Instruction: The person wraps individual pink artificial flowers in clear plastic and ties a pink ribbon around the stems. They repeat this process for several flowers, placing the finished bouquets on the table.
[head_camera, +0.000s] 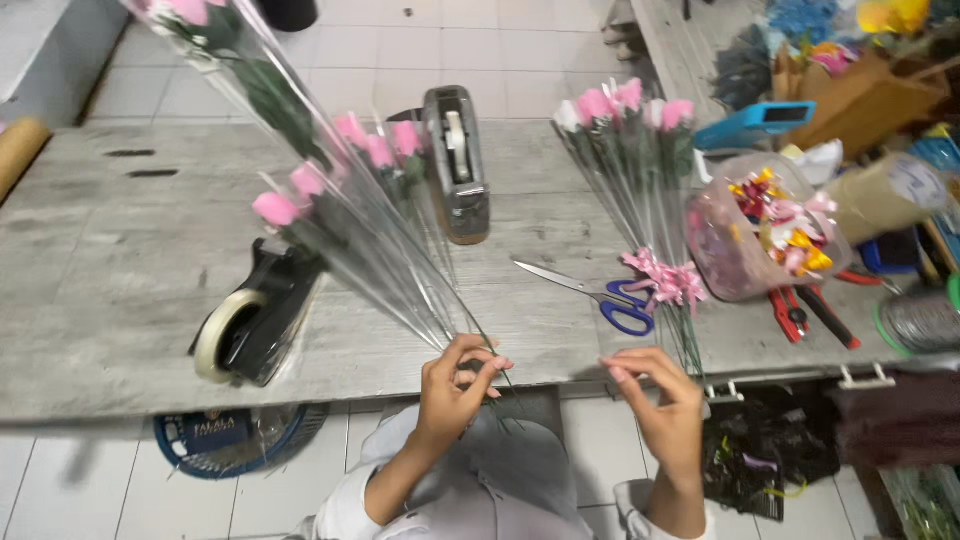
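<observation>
Fanning up and away to the left from the left hand (455, 390), wrapped pink roses (340, 190) are clamped at their stem ends in that grip. To its right, the right hand (665, 410) is held apart, loosely open, near blue scissors (600, 297) on the bench (110, 270).

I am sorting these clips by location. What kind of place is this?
Probably a flower-wrapping workbench in a small shop or workshop. The left hand grips sleeved pink roses; a ribbon-tied bunch, tape dispensers and scissors lie on the table.
</observation>
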